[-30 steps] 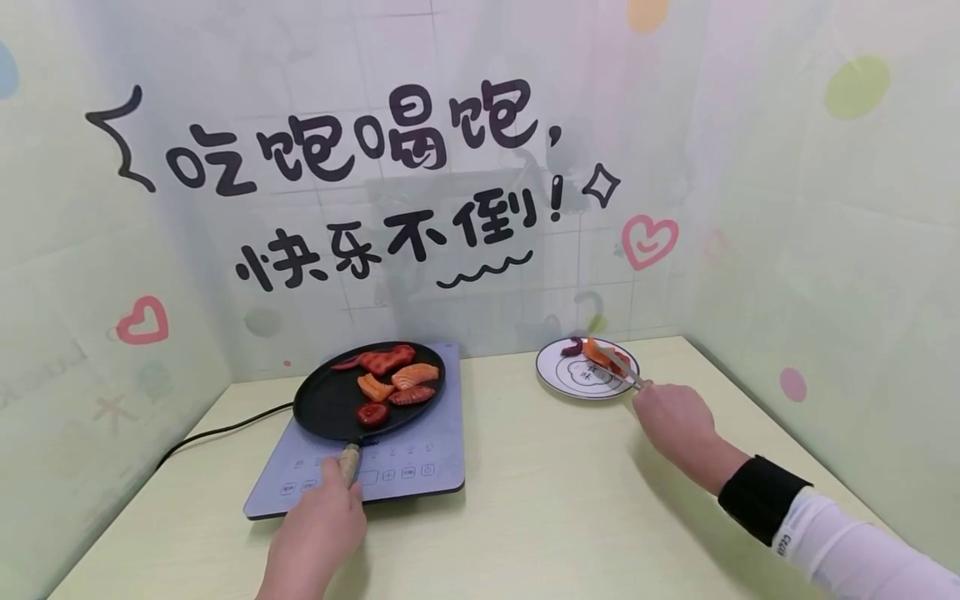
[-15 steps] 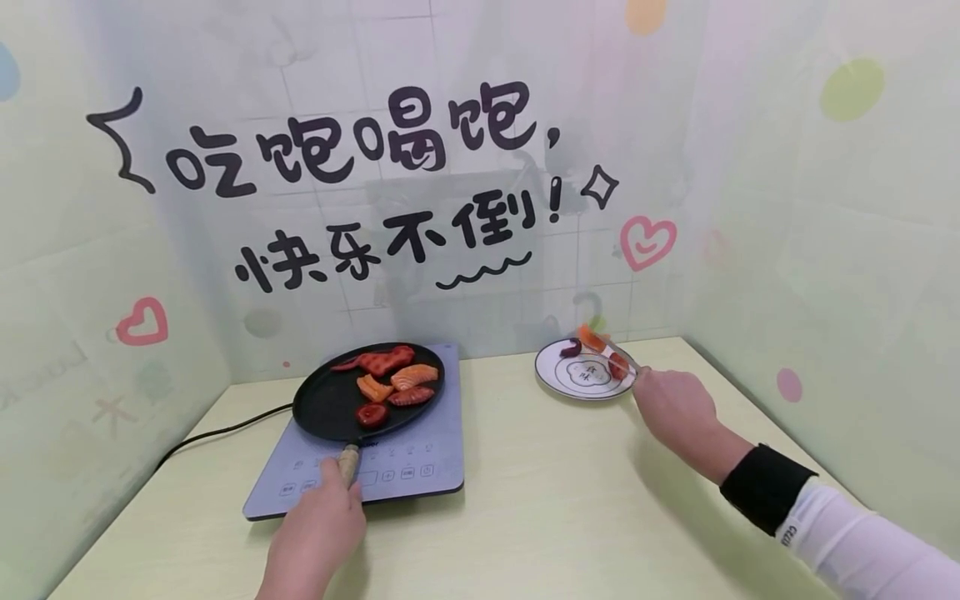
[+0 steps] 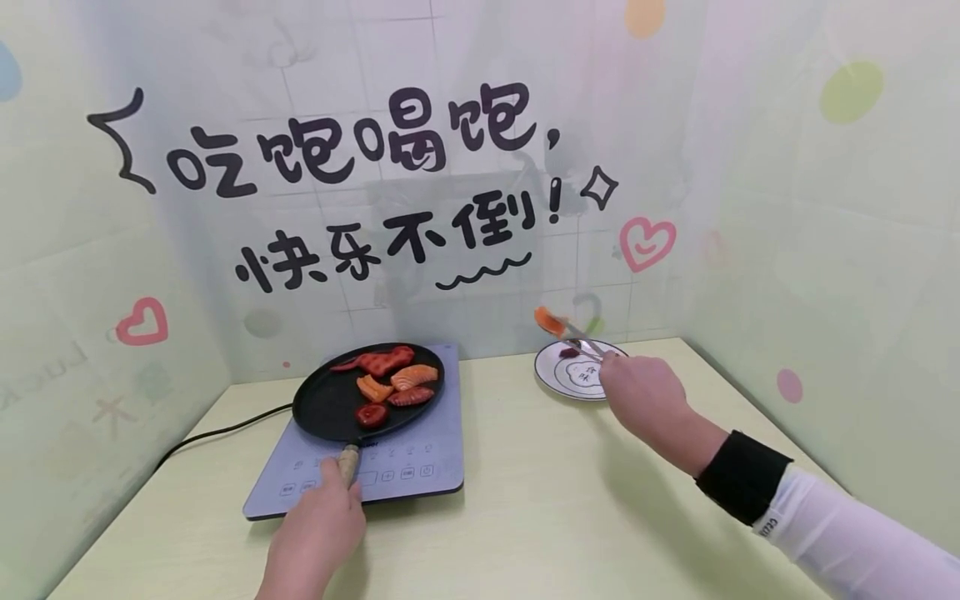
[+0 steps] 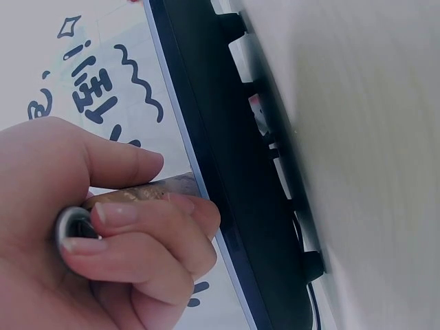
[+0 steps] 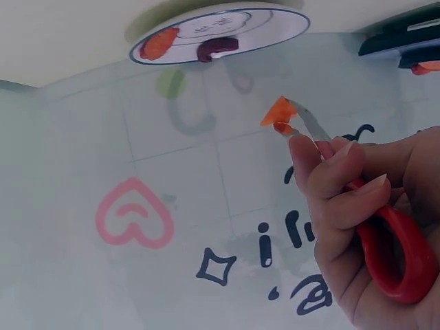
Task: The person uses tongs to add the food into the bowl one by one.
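Observation:
My left hand (image 3: 318,525) grips the wooden handle (image 3: 349,460) of a flat black frying pan (image 3: 326,400), its fingers curled round the handle in the left wrist view. My right hand (image 3: 645,396) holds scissors with red handles (image 5: 407,268). Between the blades, an orange piece of food (image 3: 550,322) is pinched, up in the air above the left rim of a white plate (image 3: 553,367). A dark purple curled piece (image 5: 218,47) and a red-orange piece (image 5: 159,44) lie on that plate. In the head view, the right hand hides the plate's right side.
Below the pan sits a flat induction cooker (image 3: 442,450) with a black cord (image 3: 225,429) running left. Several red and orange food pieces (image 3: 415,377) lie in the pan. Pale table (image 3: 525,500) separates cooker and plate. A printed wall sheet (image 3: 480,325) stands behind.
The scissors have lifted the orange piece off the plate and carried it left and up. My right hand has moved left with them. The left hand and pan have stayed put.

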A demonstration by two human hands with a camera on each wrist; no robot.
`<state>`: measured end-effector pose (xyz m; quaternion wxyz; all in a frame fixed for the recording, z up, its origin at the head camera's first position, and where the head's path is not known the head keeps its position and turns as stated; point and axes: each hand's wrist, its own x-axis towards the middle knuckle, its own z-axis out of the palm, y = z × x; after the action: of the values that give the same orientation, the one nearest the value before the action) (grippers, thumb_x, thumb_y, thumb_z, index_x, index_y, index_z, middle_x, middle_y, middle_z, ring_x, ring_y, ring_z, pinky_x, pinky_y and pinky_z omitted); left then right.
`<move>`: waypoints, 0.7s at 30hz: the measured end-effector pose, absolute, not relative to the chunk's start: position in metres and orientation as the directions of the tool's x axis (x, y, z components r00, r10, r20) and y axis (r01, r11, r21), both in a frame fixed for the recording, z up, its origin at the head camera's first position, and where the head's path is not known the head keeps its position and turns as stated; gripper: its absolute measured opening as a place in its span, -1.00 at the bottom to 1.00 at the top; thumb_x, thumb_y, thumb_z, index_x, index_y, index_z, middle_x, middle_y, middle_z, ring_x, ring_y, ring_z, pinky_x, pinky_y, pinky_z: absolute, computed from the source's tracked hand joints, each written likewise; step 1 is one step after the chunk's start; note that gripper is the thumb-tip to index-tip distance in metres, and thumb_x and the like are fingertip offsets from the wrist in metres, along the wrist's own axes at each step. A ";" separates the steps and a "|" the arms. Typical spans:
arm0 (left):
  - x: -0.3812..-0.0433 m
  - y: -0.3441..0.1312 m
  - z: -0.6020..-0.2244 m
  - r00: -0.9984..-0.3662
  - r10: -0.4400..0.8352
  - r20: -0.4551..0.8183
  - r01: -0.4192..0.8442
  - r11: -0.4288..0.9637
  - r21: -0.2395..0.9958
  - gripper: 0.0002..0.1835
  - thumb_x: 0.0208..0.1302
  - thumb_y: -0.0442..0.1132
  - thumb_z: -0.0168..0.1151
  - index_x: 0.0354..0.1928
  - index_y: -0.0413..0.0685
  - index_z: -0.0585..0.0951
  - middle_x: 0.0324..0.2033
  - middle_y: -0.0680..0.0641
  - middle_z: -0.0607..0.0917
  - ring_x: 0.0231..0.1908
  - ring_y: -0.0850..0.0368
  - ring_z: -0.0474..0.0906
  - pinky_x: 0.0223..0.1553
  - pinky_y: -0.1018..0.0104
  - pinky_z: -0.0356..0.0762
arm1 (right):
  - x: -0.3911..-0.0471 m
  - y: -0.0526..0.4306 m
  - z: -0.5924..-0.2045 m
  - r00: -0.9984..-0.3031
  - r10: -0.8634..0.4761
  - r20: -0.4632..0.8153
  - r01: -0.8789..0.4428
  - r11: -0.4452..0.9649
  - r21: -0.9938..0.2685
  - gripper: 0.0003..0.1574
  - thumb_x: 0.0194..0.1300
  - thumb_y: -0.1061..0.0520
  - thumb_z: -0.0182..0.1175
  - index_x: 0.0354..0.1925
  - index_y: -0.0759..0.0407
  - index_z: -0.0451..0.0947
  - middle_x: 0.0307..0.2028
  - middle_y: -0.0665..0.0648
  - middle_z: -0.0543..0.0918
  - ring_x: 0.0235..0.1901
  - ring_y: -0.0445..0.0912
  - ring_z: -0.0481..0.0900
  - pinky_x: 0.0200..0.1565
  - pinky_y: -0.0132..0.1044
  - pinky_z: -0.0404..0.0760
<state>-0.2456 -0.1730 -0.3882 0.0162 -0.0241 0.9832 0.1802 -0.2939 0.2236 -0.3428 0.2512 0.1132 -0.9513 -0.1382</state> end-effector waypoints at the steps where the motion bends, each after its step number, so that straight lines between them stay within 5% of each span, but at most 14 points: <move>1: -0.246 -0.173 -0.388 -0.998 -0.041 -0.039 -0.052 0.934 0.354 -0.42 0.48 -0.14 -0.12 0.29 -0.46 0.03 -0.40 -0.39 0.57 -0.56 -0.03 0.44 -0.57 0.07 0.41 | -0.294 0.219 -0.341 -0.844 -0.294 0.448 -0.153 0.934 0.324 -0.87 0.16 0.32 0.18 -0.27 0.36 0.59 -0.71 0.06 0.41 -0.74 -0.07 0.35 -0.75 -0.15 0.43; 5: -0.245 -0.174 -0.389 -0.999 -0.040 -0.032 -0.049 0.934 0.354 -0.42 0.48 -0.15 -0.12 0.29 -0.45 0.04 -0.39 -0.40 0.58 -0.55 -0.03 0.44 -0.56 0.06 0.41 | -0.296 0.198 -0.334 -0.824 -0.323 0.466 -0.169 0.924 0.342 -0.70 0.19 0.31 0.18 -0.08 0.35 0.61 -0.74 0.05 0.40 -0.77 -0.08 0.34 -0.75 -0.16 0.44; 9: -0.246 -0.174 -0.390 -0.999 -0.040 -0.033 -0.050 0.933 0.356 -0.42 0.48 -0.14 -0.13 0.30 -0.44 0.04 -0.37 -0.41 0.58 -0.54 -0.03 0.45 -0.55 0.05 0.42 | -0.296 0.174 -0.327 -0.807 -0.341 0.482 -0.186 0.922 0.340 -0.78 0.16 0.29 0.20 -0.17 0.28 0.61 -0.68 0.05 0.46 -0.77 -0.06 0.39 -0.76 -0.12 0.46; 16: -0.247 -0.174 -0.391 -0.998 -0.040 -0.041 -0.052 0.931 0.361 -0.41 0.49 -0.12 -0.13 0.34 -0.40 0.03 -0.33 -0.44 0.57 -0.54 -0.04 0.43 -0.55 0.06 0.41 | -0.296 0.130 -0.319 -0.825 -0.362 0.435 -0.225 0.915 0.335 -0.67 0.23 0.13 0.20 -0.05 0.25 0.60 -0.56 0.03 0.58 -0.74 -0.11 0.42 -0.72 -0.24 0.49; 21: -0.248 -0.175 -0.392 -0.998 -0.039 -0.045 -0.053 0.929 0.366 -0.41 0.50 -0.11 -0.14 0.34 -0.39 0.02 -0.31 -0.45 0.58 -0.54 -0.03 0.43 -0.56 0.07 0.40 | -0.296 0.100 -0.317 -0.784 -0.414 0.462 -0.269 0.898 0.348 -0.79 0.18 0.11 0.23 -0.23 0.19 0.60 -0.62 -0.01 0.51 -0.73 -0.14 0.41 -0.74 -0.26 0.44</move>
<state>-0.2480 -0.1747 -0.3916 0.0185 -0.0232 0.9819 0.1870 -0.2956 0.0998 -0.3173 0.2731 0.1824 -0.9351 -0.1330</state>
